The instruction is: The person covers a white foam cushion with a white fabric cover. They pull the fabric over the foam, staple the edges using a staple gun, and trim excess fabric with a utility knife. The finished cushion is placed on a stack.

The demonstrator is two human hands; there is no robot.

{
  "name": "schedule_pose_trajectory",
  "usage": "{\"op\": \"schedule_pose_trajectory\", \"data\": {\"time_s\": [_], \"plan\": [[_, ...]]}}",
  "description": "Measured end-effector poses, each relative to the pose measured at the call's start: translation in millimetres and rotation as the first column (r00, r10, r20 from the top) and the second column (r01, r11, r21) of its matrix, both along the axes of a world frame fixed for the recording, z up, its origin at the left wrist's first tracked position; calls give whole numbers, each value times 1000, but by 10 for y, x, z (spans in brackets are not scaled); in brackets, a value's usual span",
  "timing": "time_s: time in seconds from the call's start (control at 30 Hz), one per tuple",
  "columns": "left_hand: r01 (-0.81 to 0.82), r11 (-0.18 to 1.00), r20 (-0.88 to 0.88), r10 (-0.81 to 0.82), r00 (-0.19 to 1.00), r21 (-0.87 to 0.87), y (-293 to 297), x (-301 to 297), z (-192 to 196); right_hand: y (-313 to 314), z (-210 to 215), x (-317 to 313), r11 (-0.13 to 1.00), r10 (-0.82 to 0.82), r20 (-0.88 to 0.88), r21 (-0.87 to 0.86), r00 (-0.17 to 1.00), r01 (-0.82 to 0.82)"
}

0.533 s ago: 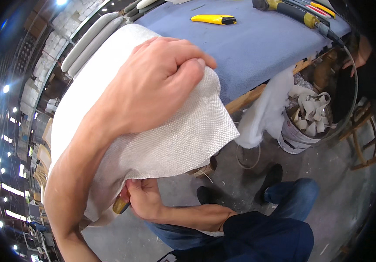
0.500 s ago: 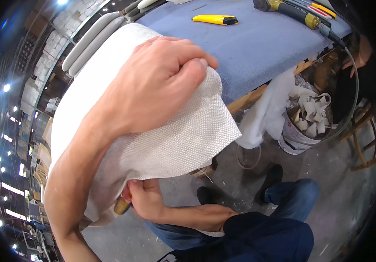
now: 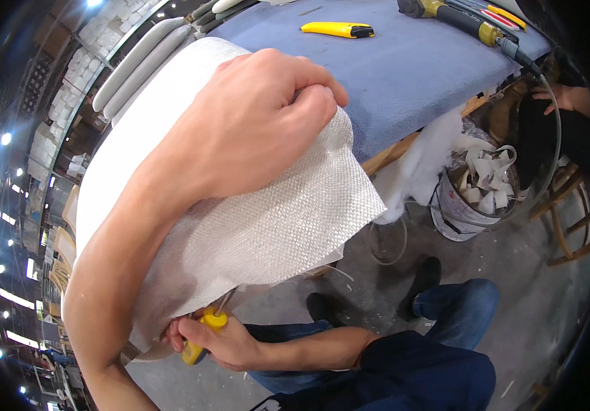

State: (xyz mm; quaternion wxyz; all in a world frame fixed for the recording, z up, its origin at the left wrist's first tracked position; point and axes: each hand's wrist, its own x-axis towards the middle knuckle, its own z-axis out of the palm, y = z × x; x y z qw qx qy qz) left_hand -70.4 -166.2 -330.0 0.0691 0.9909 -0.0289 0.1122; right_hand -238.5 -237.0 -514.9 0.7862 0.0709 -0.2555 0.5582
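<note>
My left hand (image 3: 261, 130) lies across a padded piece covered in white woven fabric (image 3: 295, 226). Its fingers are curled and the thumb presses against the fabric near the upper right corner. A loose flap of the fabric hangs down toward me. Below the flap's lower edge, my right hand (image 3: 223, 342) is wrapped round the yellow handle of a screwdriver-like tool (image 3: 213, 318). Its thin metal shaft points up, and the tip is hidden behind the fabric. Some right fingertips touch or come close to the fabric's lower edge.
A yellow utility knife (image 3: 337, 29) and an air tool with hose (image 3: 456, 20) lie on the blue padded table (image 3: 391, 82). White wadding (image 3: 425, 157) hangs off its edge, beside a bucket of scraps (image 3: 459, 222). Another person's hand (image 3: 566, 99) shows at far right.
My right hand has moved slightly down, and the tool has turned so its yellow handle and metal shaft now show. My left hand stays on the fabric, shifted slightly.
</note>
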Motion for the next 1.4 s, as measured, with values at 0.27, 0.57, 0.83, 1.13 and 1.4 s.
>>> {"op": "schedule_pose_trajectory", "data": {"time_s": [0.27,0.57,0.83,1.13,1.4], "plan": [[-57,998,-48,56,997,-10,-39,-32,33,-11,229,147,975,216,14,49,976,-216],[-36,999,-60,35,998,-16,-7,-37,47,-32,287,267,994,99,123,-57,987,-93],[5,966,73,14,997,-258,67,-26,22,28,79,24,987,90,180,-150,980,-64],[-49,975,51,61,997,-215,32,-63,30,-105,85,3,976,209,122,-91,970,-198],[-88,974,26,95,995,-211,2,-50,27,-28,33,68,983,179,36,-43,983,-177]]}}
